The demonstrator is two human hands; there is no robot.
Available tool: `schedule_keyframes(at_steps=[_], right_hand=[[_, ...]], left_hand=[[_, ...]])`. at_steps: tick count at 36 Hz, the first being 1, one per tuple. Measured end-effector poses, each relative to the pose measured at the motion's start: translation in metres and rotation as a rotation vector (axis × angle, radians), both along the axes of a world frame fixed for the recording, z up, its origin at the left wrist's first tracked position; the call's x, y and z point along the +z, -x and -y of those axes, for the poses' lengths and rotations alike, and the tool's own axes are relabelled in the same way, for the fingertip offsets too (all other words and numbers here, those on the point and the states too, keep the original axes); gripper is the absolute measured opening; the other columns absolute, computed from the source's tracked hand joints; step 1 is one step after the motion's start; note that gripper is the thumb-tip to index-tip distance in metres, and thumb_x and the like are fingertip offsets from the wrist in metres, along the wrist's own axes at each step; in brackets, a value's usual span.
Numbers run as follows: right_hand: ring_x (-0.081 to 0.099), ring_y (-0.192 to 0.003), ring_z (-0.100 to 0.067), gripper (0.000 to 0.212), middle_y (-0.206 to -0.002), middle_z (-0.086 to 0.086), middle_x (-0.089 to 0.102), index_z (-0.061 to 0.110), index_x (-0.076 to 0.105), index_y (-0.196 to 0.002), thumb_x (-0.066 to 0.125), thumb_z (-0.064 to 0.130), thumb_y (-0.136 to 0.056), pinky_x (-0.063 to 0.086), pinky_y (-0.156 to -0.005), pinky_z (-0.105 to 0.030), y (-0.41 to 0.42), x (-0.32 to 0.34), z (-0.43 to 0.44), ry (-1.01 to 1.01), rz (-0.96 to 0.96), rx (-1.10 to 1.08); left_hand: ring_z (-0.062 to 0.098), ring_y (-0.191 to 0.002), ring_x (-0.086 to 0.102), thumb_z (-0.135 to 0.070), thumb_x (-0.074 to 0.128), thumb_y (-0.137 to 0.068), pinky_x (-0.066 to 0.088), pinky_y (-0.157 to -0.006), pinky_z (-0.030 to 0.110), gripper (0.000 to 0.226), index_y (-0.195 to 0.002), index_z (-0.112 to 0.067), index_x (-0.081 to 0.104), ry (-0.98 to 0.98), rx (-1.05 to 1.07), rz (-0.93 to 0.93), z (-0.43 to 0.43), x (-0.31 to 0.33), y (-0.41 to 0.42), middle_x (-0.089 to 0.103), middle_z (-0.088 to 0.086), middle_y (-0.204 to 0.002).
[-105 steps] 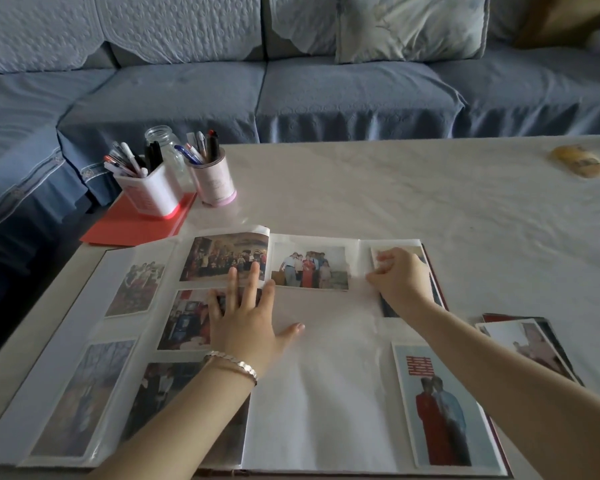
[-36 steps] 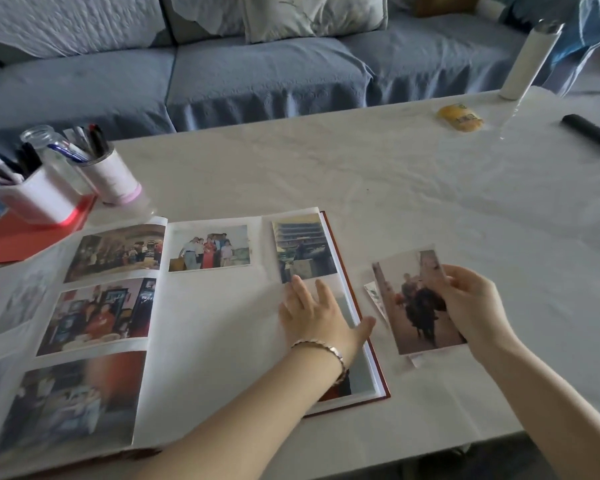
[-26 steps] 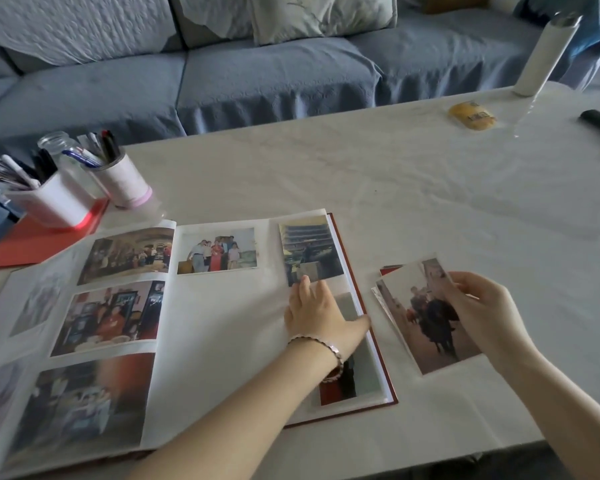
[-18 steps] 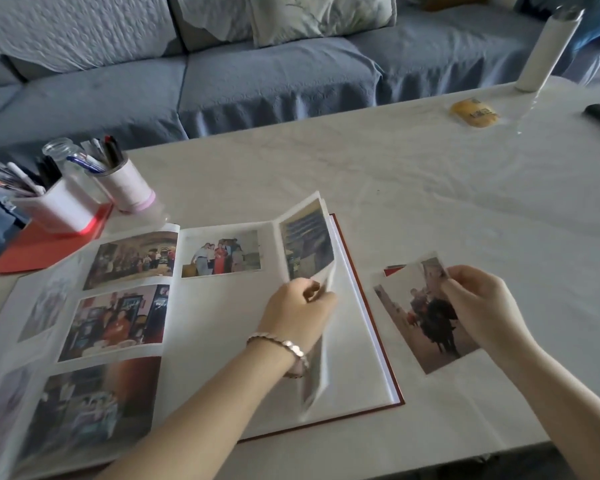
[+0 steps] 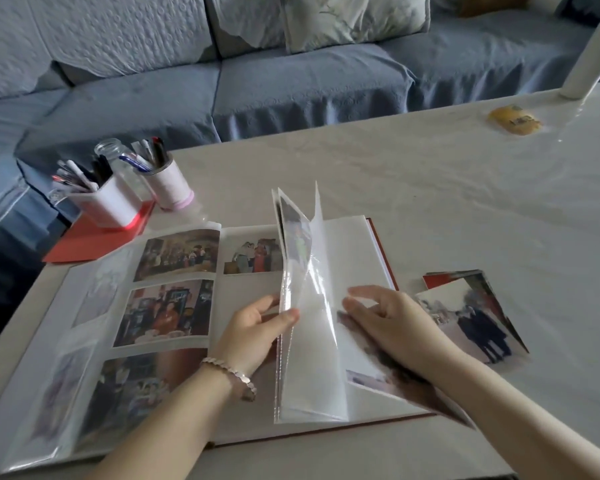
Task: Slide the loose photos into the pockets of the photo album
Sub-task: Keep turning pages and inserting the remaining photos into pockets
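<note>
The left hand (image 5: 257,327) pinches a page (image 5: 309,306) of the album (image 5: 174,306) upright, baring fresh pockets near the tabletop's (image 5: 430,188) front edge. The right hand (image 5: 392,327) lies over a blurred photo (image 5: 368,379) there; whether it grips it, I cannot tell. Just right wait the loose photos (image 5: 471,317).

Free tabletop (image 5: 430,188) far side & R of album (image 5: 350,251). Mid-album the raised page (image 5: 309,271) stands near-upright, blocks L-R sweep. Just R of album: loose photos (image 5: 471,317). Far-L corner crowded: pen cups (image 5: 111,202), jar (image 5: 110,148), red folder (image 5: 94,237). Far R: yellow packet (image 5: 515,121), white bottle (image 5: 586,53).
</note>
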State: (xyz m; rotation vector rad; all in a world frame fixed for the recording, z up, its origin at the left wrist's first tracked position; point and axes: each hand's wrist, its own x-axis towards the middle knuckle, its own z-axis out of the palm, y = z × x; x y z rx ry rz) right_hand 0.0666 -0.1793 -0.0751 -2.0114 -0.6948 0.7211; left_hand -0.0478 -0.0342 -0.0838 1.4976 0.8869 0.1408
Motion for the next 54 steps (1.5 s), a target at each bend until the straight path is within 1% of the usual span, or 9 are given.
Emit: schedule_keyframes(at_steps=[13,17,20,26,29,34,38,44,54], right_hand=[[0.063,-0.052,-0.01,0.06,-0.054,0.0,0.065,0.026,0.038,-0.134,0.058,0.048,-0.082,0.053,-0.055,-0.032,-0.015,-0.005,0.008,0.156,0.185,-0.179],[0.067,-0.057,-0.017,0.06,-0.061,0.0,0.065,0.028,0.038,-0.132,0.066,0.041,-0.08,0.056,-0.059,-0.041,-0.033,-0.019,0.027,0.128,0.161,-0.316],[0.063,-0.066,-0.018,0.054,-0.078,-0.001,0.064,0.023,0.044,-0.13,0.067,0.036,-0.082,0.052,-0.062,-0.034,-0.04,-0.024,0.034,0.066,0.153,-0.362],[0.057,-0.071,-0.004,0.039,-0.078,0.01,0.062,0.015,0.056,-0.125,0.06,0.032,-0.089,0.034,-0.053,-0.011,-0.035,-0.022,0.033,0.121,0.128,-0.249],[0.061,-0.066,-0.012,0.019,-0.071,0.008,0.064,0.017,0.068,-0.088,0.057,0.032,-0.089,0.036,-0.048,-0.012,-0.031,-0.021,0.034,0.086,0.112,-0.211],[0.066,-0.073,-0.02,0.014,-0.076,0.0,0.07,0.016,0.069,-0.082,0.062,0.027,-0.087,0.053,-0.066,-0.032,-0.025,-0.022,0.034,-0.066,-0.075,-0.336],[0.065,-0.08,-0.021,0.01,-0.084,-0.002,0.071,0.014,0.067,-0.091,0.064,0.021,-0.084,0.05,-0.067,-0.031,-0.025,-0.026,0.036,-0.145,-0.219,-0.448],[0.061,-0.057,-0.012,0.004,-0.062,0.006,0.069,0.017,0.066,-0.08,0.067,0.018,-0.083,0.048,-0.047,-0.019,-0.014,-0.033,0.034,-0.23,-0.147,-0.533],[0.06,-0.052,-0.005,0.012,-0.063,0.008,0.065,0.019,0.063,-0.072,0.067,0.021,-0.084,0.048,-0.044,-0.017,0.013,-0.04,0.024,-0.207,0.18,-0.431]], left_hand=[[0.012,-0.077,0.067,-0.011,0.062,-0.087,0.053,-0.075,0.026,0.021,-0.082,-0.031,0.062,-0.28,-0.026,0.033,0.004,0.001,-0.001,0.07,-0.014,-0.072],[0.007,-0.074,0.063,-0.005,0.061,-0.086,0.051,-0.062,0.02,0.049,-0.127,-0.027,0.047,-0.418,0.037,-0.079,-0.009,-0.01,0.015,0.064,-0.011,-0.095],[0.008,-0.095,0.057,-0.002,0.064,-0.083,0.044,-0.082,0.018,0.07,-0.143,-0.019,0.031,-0.485,0.045,-0.142,-0.012,-0.025,0.027,0.05,0.002,-0.128],[0.024,-0.142,0.021,-0.013,0.06,-0.087,0.019,-0.112,0.027,0.041,-0.127,-0.011,0.055,-0.94,-0.22,-0.216,0.005,-0.039,0.024,0.022,0.009,-0.152],[0.018,-0.145,0.0,-0.065,0.031,-0.088,0.003,-0.115,0.026,0.077,-0.145,-0.014,0.028,-0.942,-0.394,-0.377,0.016,-0.041,0.012,0.0,0.005,-0.157],[0.019,-0.135,-0.033,-0.078,0.021,-0.08,-0.019,-0.11,0.035,0.097,-0.146,-0.019,-0.019,-0.966,-0.489,-0.662,0.026,-0.055,0.001,-0.039,0.003,-0.142],[0.015,-0.12,-0.044,-0.073,-0.013,-0.054,-0.026,-0.102,0.033,0.104,-0.143,-0.022,-0.026,-1.0,-0.499,-0.649,0.026,-0.064,0.004,-0.046,0.0,-0.132],[0.012,-0.126,-0.04,-0.057,0.007,-0.091,-0.025,-0.105,0.031,0.07,-0.146,-0.022,-0.021,-0.978,-0.519,-0.595,0.022,-0.061,0.01,-0.043,-0.001,-0.136],[0.013,-0.127,-0.037,-0.055,-0.023,-0.066,-0.024,-0.104,0.028,0.086,-0.146,-0.022,-0.02,-0.981,-0.509,-0.543,0.022,-0.059,0.011,-0.034,0.001,-0.147]])
